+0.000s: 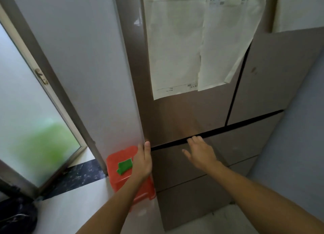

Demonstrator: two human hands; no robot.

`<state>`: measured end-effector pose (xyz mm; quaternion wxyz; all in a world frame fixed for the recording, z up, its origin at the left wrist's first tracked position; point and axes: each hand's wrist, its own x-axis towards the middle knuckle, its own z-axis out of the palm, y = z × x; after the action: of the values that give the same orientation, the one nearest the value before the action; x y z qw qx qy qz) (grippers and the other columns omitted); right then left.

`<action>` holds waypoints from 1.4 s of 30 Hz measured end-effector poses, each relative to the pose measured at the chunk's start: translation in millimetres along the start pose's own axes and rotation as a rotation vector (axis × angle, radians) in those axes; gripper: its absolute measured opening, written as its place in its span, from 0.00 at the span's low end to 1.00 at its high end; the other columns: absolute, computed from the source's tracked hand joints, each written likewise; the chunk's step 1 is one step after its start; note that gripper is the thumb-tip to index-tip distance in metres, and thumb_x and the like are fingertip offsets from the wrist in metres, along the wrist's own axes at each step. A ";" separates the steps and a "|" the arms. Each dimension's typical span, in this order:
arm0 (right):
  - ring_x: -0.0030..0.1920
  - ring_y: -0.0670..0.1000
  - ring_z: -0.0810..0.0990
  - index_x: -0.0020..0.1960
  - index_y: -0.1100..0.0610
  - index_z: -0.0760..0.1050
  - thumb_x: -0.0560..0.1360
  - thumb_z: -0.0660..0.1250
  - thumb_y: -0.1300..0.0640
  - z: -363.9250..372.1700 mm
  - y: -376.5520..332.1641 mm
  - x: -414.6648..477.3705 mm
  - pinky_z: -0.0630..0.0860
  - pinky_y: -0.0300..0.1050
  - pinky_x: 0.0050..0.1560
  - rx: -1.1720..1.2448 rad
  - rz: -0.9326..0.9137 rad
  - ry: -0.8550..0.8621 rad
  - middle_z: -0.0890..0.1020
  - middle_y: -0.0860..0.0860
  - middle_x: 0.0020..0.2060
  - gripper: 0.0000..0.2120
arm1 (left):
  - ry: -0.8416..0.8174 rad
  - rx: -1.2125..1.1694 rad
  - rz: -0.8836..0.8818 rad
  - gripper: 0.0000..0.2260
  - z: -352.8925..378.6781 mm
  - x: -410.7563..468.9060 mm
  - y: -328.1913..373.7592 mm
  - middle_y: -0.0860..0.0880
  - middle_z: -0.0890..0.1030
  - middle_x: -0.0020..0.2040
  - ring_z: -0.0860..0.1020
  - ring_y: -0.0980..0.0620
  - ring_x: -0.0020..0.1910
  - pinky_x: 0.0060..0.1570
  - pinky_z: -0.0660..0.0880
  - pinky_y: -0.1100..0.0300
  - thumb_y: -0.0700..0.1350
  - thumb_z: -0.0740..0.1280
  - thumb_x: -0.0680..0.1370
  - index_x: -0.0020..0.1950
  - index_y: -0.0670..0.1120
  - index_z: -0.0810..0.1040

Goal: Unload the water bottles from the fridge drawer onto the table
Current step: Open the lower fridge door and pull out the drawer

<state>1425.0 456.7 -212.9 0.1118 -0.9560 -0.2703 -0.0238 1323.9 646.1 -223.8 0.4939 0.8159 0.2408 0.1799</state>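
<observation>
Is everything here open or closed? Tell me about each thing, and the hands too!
Fridge drawer: closed.
Upper fridge door: closed.
Left hand: open, fingers straight, at the fridge's left edge.
Right hand: open, fingertips at the gap above the drawer.
Papers: stuck on the door, one corner curling.
Red box: looks closed, green thing lying on top.

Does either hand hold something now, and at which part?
Nothing is clearly held. The right hand reaches the fridge drawer at its top edge; whether it grips cannot be told. The left hand touches the fridge at its left edge.
</observation>
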 end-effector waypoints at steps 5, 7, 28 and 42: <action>0.62 0.52 0.70 0.62 0.56 0.72 0.77 0.62 0.41 3.1 4.1 -1.5 0.75 0.50 0.52 0.037 0.000 0.035 0.73 0.51 0.57 0.22 | 0.014 0.051 -0.009 0.31 -2.8 -5.5 7.7 0.43 0.80 0.42 0.79 0.44 0.43 0.51 0.76 0.43 0.68 0.44 0.76 0.48 0.45 0.74; 0.60 0.50 0.71 0.64 0.55 0.74 0.75 0.63 0.37 3.2 15.9 -12.1 0.75 0.48 0.52 0.091 -0.036 0.047 0.74 0.49 0.56 0.26 | -0.004 0.066 -0.054 0.30 -2.5 -12.0 9.0 0.42 0.81 0.42 0.79 0.43 0.43 0.50 0.77 0.44 0.66 0.46 0.77 0.46 0.44 0.76; 0.50 0.51 0.79 0.77 0.52 0.53 0.74 0.59 0.32 -71.5 145.8 -244.5 0.75 0.49 0.50 0.408 0.295 0.109 0.80 0.49 0.49 0.39 | -0.573 0.205 -0.272 0.17 61.2 -238.2 65.7 0.39 0.82 0.42 0.81 0.46 0.38 0.40 0.77 0.55 0.52 0.59 0.82 0.53 0.39 0.76; 0.54 0.54 0.79 0.70 0.51 0.66 0.69 0.66 0.34 -141.7 291.3 -315.8 0.74 0.46 0.48 -0.023 0.507 -0.008 0.80 0.52 0.57 0.36 | -0.639 0.480 0.335 0.11 239.1 -204.3 171.5 0.46 0.80 0.43 0.78 0.48 0.43 0.48 0.77 0.51 0.51 0.62 0.79 0.48 0.43 0.77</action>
<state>1310.0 21.6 -166.9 0.1025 -0.9945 -0.0220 0.0056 1320.4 289.6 -189.1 0.3037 0.9502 -0.0250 -0.0649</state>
